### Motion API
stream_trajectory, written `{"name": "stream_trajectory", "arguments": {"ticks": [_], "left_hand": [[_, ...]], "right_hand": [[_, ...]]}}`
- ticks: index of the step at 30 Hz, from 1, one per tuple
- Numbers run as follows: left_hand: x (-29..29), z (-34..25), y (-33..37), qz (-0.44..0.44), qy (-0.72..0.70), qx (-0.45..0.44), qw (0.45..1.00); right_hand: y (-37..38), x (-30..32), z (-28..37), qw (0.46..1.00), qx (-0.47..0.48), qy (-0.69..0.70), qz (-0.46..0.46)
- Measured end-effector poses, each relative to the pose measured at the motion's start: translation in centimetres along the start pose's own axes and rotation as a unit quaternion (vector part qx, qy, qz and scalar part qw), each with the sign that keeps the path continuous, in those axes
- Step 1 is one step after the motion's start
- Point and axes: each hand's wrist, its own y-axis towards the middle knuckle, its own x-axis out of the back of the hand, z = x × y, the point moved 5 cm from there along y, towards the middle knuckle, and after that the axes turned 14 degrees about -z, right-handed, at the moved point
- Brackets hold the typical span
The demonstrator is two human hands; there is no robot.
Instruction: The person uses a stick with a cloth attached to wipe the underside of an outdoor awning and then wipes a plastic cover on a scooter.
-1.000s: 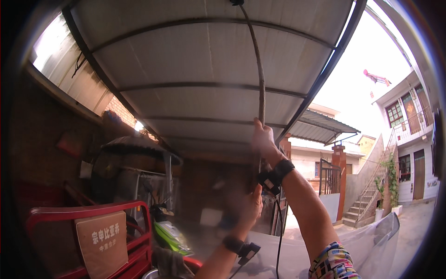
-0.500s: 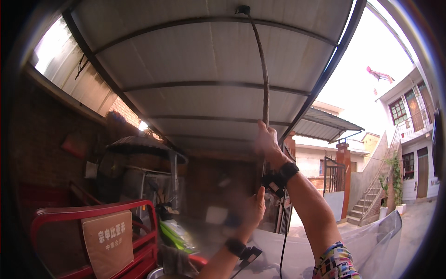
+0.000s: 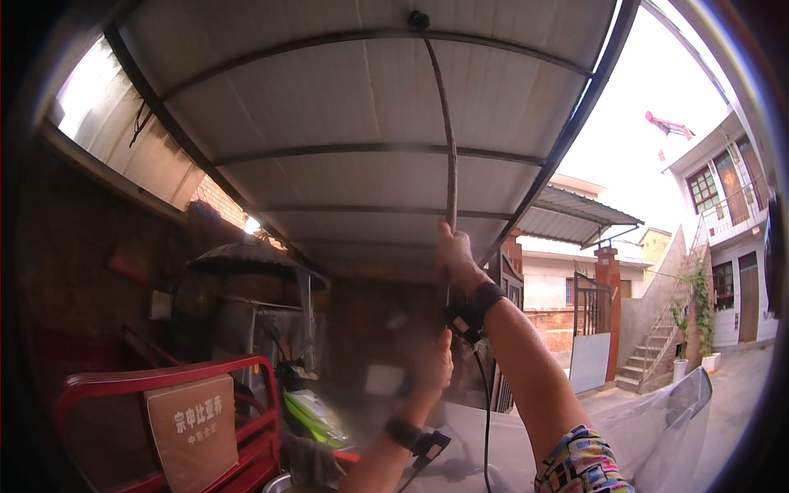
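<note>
Rope (image 3: 449, 148) is hanging from a dark fitting (image 3: 418, 18) at twelve o'clock on a crossbar of the metal roof (image 3: 329, 107), running down toward the middle of the view; the right hand (image 3: 454, 256) is closing around it just above centre, fingers wrapped tight, wrist carrying a black band (image 3: 472, 311); the left hand (image 3: 431, 366) is reaching up directly below, at six o'clock of the right, but it is blurring, so I cannot tell whether it is gripping the rope or only brushing it; a thin black cable (image 3: 486, 411) is dangling from the right wrist toward the lower edge.

Risks, as a judgement: the rope is looking thin and stiff, so a hard tug could be slipping it through the right palm; the fitting is bearing the whole load, and a sideways pull could be working it loose; the dangling cable could be tangling with the rope or the left hand; a red cart (image 3: 164, 411) at eight o'clock and a clear windshield (image 3: 657, 427) at four o'clock are standing close below, so anything coming down could be striking them.
</note>
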Motion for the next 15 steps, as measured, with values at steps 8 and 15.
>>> {"name": "stream_trajectory", "arguments": {"ticks": [8,15], "left_hand": [[1.3,-1.6,-1.4,0.036,-0.258,0.152,0.953],[5.2,-6.0,-2.8,0.027,-0.279,0.241,0.929]], "right_hand": [[-1.5,-0.8,1.3,1.000,0.010,0.011,0.011],[-4.9,-3.3,5.3,0.997,0.064,0.032,0.041]]}}
